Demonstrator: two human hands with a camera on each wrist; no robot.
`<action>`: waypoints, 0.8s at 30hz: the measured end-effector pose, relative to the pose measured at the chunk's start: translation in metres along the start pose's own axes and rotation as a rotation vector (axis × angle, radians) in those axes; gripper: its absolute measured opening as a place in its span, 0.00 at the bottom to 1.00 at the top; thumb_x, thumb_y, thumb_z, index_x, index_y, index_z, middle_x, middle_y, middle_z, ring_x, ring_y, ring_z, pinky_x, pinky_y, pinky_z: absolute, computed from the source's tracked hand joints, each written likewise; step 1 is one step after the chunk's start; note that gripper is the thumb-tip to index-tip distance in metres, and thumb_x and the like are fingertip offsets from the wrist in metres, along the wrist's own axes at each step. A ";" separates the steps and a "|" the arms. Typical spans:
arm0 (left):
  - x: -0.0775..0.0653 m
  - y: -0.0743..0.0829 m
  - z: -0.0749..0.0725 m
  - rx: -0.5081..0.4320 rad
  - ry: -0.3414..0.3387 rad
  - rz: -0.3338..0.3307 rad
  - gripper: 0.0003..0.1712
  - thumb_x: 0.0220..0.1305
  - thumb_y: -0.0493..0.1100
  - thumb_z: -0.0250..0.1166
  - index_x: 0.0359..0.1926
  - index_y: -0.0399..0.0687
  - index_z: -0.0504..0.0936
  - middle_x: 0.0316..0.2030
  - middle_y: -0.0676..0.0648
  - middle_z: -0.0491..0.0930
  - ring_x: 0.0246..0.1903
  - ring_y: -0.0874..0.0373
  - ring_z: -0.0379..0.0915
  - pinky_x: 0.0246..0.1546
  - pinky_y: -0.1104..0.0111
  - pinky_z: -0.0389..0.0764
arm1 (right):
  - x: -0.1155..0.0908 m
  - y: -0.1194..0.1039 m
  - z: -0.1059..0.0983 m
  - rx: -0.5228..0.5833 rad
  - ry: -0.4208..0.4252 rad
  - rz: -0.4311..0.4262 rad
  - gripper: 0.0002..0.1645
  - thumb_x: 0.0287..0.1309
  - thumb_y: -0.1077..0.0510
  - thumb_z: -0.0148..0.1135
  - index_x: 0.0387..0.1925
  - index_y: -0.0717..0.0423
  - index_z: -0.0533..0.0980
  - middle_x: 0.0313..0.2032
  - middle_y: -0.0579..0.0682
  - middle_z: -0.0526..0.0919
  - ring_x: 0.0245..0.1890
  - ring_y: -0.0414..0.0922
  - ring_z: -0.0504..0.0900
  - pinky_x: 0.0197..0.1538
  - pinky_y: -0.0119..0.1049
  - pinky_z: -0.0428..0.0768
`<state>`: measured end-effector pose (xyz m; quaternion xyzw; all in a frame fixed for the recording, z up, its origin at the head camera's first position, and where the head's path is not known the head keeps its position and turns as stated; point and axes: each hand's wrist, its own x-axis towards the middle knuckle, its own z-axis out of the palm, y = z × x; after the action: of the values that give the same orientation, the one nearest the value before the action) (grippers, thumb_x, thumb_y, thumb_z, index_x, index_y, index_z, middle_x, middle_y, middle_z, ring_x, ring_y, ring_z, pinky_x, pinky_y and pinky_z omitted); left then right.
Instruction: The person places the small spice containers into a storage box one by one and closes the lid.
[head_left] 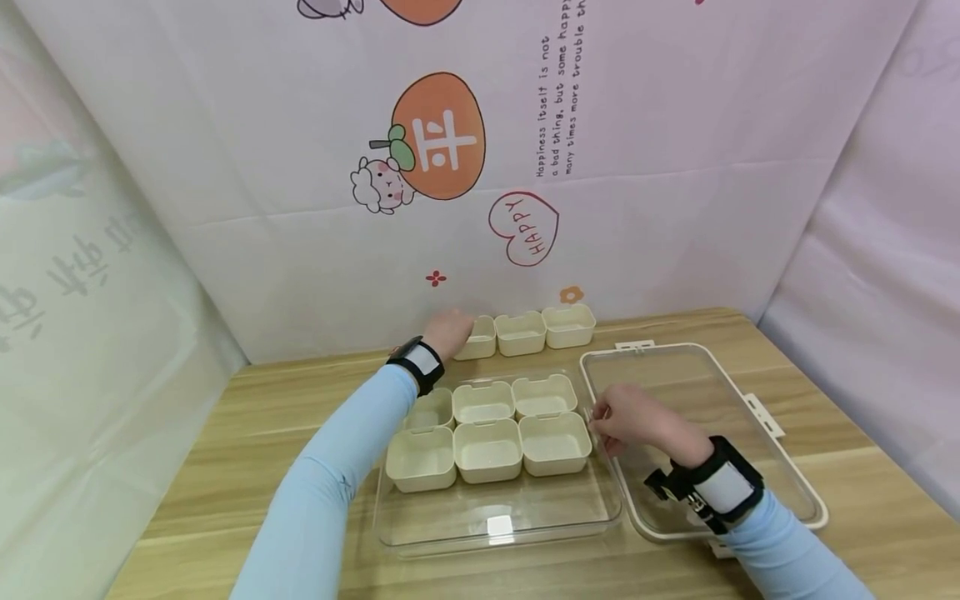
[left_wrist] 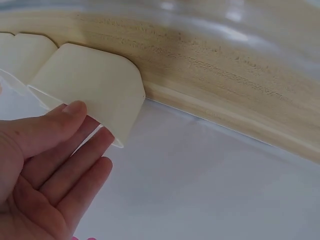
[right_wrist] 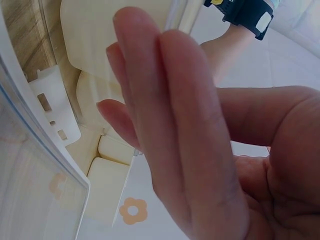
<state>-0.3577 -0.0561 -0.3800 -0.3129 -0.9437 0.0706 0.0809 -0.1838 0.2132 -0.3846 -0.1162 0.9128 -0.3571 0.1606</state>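
At the back of the table, my left hand (head_left: 448, 332) pinches the rim of the leftmost cream box (left_wrist: 92, 82), thumb outside and fingers inside the wall. Two more cream boxes (head_left: 521, 333) continue that row to the right. In front stands a clear plastic bin (head_left: 442, 533) holding two rows of similar cream boxes (head_left: 487, 450). My right hand (head_left: 633, 417) is at the bin's right wall, its fingertips right at the rim; the right wrist view shows its fingers (right_wrist: 187, 110) mostly straight and close together. My left forearm partly covers the bin's back left box (head_left: 433, 408).
A clear lid (head_left: 690, 392) with a white frame and side latches lies to the right of the bin, under my right hand and forearm. A printed cloth (head_left: 300, 167) hangs right behind the wooden table (head_left: 247, 450), with more cloth at both sides.
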 end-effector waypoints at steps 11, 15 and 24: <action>0.003 -0.002 -0.002 -0.015 -0.035 -0.001 0.14 0.65 0.33 0.56 0.22 0.41 0.79 0.28 0.44 0.83 0.29 0.52 0.80 0.26 0.65 0.77 | 0.000 0.000 -0.001 -0.014 -0.004 -0.009 0.07 0.58 0.66 0.58 0.28 0.67 0.78 0.18 0.53 0.83 0.17 0.43 0.83 0.24 0.33 0.82; 0.003 -0.003 0.000 -0.008 -0.031 -0.006 0.14 0.65 0.33 0.55 0.22 0.41 0.79 0.28 0.43 0.83 0.29 0.52 0.80 0.26 0.65 0.77 | 0.000 0.000 -0.001 -0.018 -0.004 -0.010 0.07 0.58 0.65 0.57 0.28 0.67 0.78 0.18 0.52 0.83 0.17 0.43 0.83 0.24 0.33 0.81; 0.002 0.002 0.002 0.058 -0.048 -0.029 0.13 0.66 0.33 0.54 0.27 0.41 0.82 0.31 0.42 0.83 0.32 0.50 0.80 0.29 0.63 0.82 | -0.001 -0.001 0.000 -0.007 -0.002 0.006 0.07 0.57 0.66 0.58 0.28 0.67 0.78 0.18 0.52 0.83 0.18 0.43 0.83 0.24 0.33 0.82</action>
<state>-0.3587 -0.0536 -0.3817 -0.2951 -0.9473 0.1043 0.0682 -0.1830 0.2131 -0.3837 -0.1143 0.9143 -0.3534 0.1619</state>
